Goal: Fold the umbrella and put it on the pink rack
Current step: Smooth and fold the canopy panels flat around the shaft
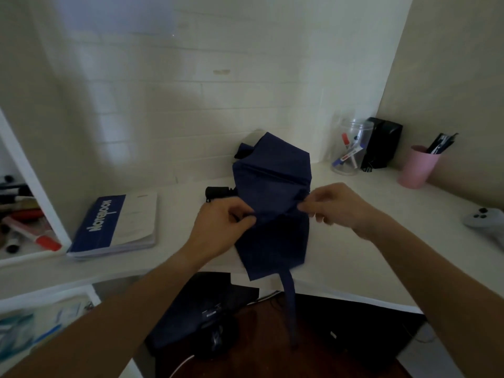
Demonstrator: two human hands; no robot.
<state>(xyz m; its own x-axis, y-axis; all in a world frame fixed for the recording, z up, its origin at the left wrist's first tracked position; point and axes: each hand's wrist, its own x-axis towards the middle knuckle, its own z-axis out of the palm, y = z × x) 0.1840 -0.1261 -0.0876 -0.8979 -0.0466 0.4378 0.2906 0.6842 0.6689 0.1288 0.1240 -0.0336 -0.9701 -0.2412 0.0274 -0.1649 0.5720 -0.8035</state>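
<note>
The dark blue umbrella (270, 203) lay collapsed on the white worktop (368, 241), its lower cloth reaching over the front edge and its strap (289, 301) hanging down past that edge. The left hand (223, 227) pinched a fold of cloth on one side and the right hand (335, 205) pinched the other side, fingers (246, 221) closed tight on the fabric. The likeliest slip, I judged, was the loose cloth springing out of its pleats if either pinch eased, or the strap snagging below the edge; the umbrella could also slide off the front, so much of it hanging over. No pink rack showed anywhere, so the way to it could not be judged. Counted: one umbrella, one blue notebook (114, 227) near the left end, one clear jar (350, 148) of markers and one pink cup (417, 166) toward the back right corner, and one grey controller (488, 222) at the right edge.
</note>
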